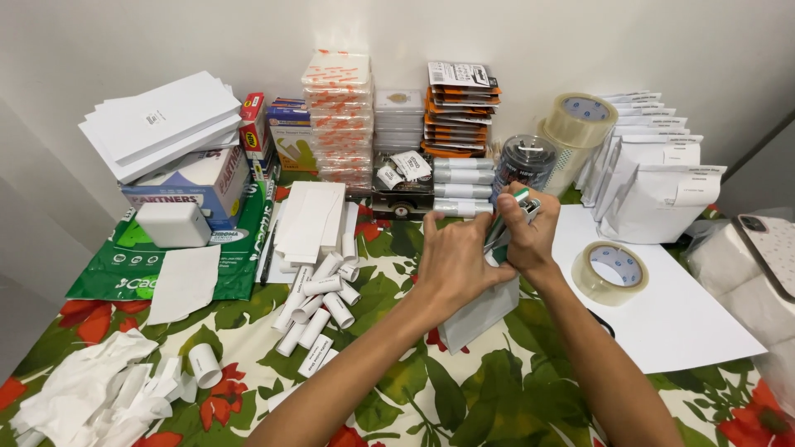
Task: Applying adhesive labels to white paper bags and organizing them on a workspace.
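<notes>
The left hand (454,261) grips a white envelope (479,314) near its top. The right hand (530,236) closes on a green stapler (507,223) at that edge. At 3 o'clock lies a tape roll (611,273); at 9 o'clock, paper rolls (319,302). If the envelope slides in the grip, the stapler could bite askew or pinch a left finger.

I'm at a home packing table (497,397) — flowered cloth, plain white wall. Stacked envelopes (161,120) far left, boxes of supplies (339,116) along the back, tape rolls (609,273) and white pouches (654,194) on the right.
</notes>
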